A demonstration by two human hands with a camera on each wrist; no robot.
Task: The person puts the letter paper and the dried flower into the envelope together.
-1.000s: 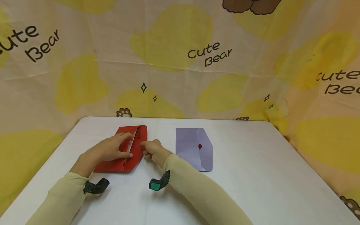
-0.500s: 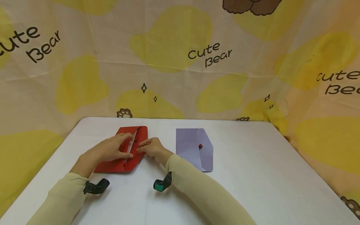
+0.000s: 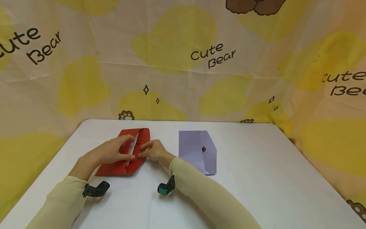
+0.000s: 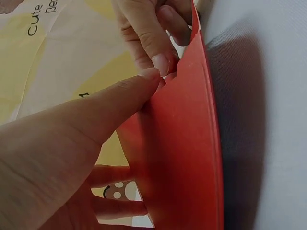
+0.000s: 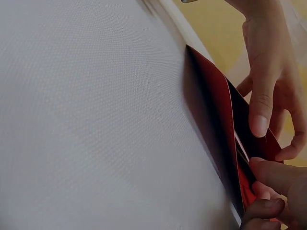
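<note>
A red envelope point(image 3: 112, 168) lies at the left of the table, its flap at the right and a pale strip showing in its mouth. My left hand point(image 3: 110, 152) rests across it, thumb and fingertips spread along the mouth. From the right, my right hand point(image 3: 155, 150) reaches over the flap, finger and thumb apart, tips at the red paper. A small dark seal point(image 3: 138, 142) sits on the flap between both hands. In the right wrist view, the envelope point(image 5: 211, 79) stands slightly lifted at its edge, with the fingers point(image 5: 276, 175) of my right hand at the opening.
A lilac envelope point(image 3: 188, 149) with a small red seal point(image 3: 203, 149) lies right of the red one, near my right forearm. The white table point(image 3: 271, 178) meets a yellow-patterned cloth backdrop point(image 3: 171, 38) behind. Each wrist wears a black band, such as the right band point(image 3: 166, 187).
My right hand has gone from pinching the red envelope's flap edge to reaching over the flap with finger and thumb apart. My left hand has hardly moved.
</note>
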